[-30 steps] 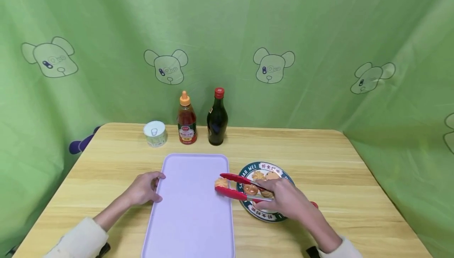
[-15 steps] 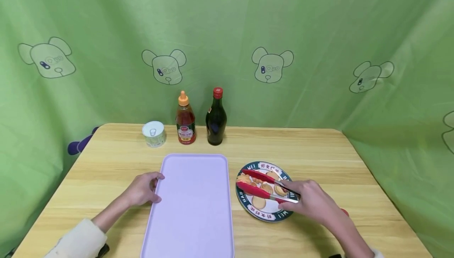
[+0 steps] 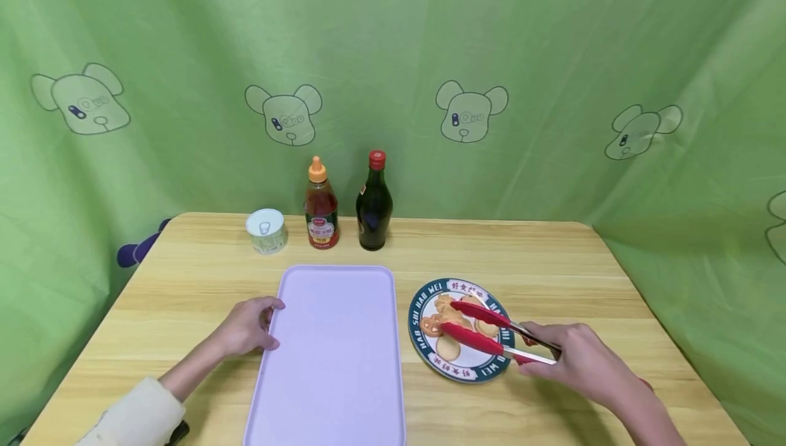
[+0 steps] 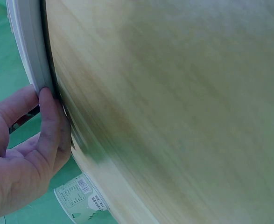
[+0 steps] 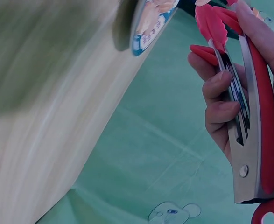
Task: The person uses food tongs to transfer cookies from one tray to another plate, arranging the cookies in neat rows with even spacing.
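Note:
My left hand [image 3: 244,326] pinches the left rim of a lilac tray [image 3: 334,364], thumb on one side and fingers on the other. In the left wrist view, the tray's edge [image 4: 30,51] runs between thumb and forefinger of the hand [image 4: 29,144]. With its fingers curled round them, my right hand [image 3: 580,361] holds red-tipped metal tongs [image 3: 479,342]. The tong tips point left over a round plate [image 3: 419,350] with a dark green patterned rim. A pale cookie [image 3: 453,316] shows between the tips. Several other cookies lie on the plate, among them a round one [image 3: 448,348].
Along the table's [image 3: 522,248] back stand a tin can [image 3: 267,231], a squeeze bottle of red sauce [image 3: 321,217] with an orange cap, and a dark bottle [image 3: 374,207] with a red cap. A green curtain [image 3: 393,37] with bear drawings hangs behind.
The tongs with the cookie have swung right, from over the tray's right edge to over the plate, as my right hand moved right. My left hand stays on the tray's rim.

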Action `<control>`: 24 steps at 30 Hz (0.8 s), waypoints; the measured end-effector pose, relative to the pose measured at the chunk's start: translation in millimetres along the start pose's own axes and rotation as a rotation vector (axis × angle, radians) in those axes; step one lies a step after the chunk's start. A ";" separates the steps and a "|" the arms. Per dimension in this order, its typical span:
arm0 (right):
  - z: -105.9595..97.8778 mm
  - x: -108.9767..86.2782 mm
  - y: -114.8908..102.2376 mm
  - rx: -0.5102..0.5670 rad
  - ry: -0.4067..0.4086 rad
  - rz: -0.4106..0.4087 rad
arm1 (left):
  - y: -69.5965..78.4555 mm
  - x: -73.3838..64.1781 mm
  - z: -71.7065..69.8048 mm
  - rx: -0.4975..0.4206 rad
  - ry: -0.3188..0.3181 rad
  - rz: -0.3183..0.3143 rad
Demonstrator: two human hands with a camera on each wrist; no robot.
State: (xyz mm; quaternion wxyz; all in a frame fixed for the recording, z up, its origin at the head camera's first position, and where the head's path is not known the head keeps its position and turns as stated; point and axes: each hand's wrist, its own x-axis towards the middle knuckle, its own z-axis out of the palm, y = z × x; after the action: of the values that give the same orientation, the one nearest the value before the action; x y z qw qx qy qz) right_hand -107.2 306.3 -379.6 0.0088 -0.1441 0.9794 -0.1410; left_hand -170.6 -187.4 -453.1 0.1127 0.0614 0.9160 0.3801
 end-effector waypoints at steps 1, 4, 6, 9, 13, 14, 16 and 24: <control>0.2 -2.0 2.1 0.008 -0.004 0.008 | 0.1 -0.1 -0.2 0.003 0.000 0.002; 1.2 -7.4 7.5 0.031 -0.021 0.033 | 0.3 -0.1 -0.5 0.010 0.000 0.007; 2.0 -10.8 10.5 0.038 -0.031 0.038 | 0.4 -0.1 -0.6 0.010 -0.001 0.010; 3.8 -16.1 14.9 0.042 -0.034 0.039 | 0.7 -0.1 -0.5 0.014 -0.002 0.013; 5.7 -22.8 19.8 0.030 -0.061 0.063 | 1.0 0.6 -0.6 0.020 -0.003 0.014; 6.2 -24.5 20.8 0.029 -0.076 0.076 | 1.1 0.8 -0.7 0.020 -0.004 0.014; 6.7 -27.4 22.6 0.031 -0.109 0.107 | 1.1 1.2 -0.8 0.022 -0.005 0.015; 8.7 -32.4 26.8 0.022 -0.145 0.149 | -0.3 1.2 -0.7 0.016 -0.008 0.013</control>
State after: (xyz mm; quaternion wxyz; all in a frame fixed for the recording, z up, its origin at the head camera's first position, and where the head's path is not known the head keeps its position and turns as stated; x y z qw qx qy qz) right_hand -83.1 337.8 -396.2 0.0917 -0.0804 0.9826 -0.1401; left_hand -171.9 -187.8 -453.1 0.1134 0.0697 0.9182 0.3731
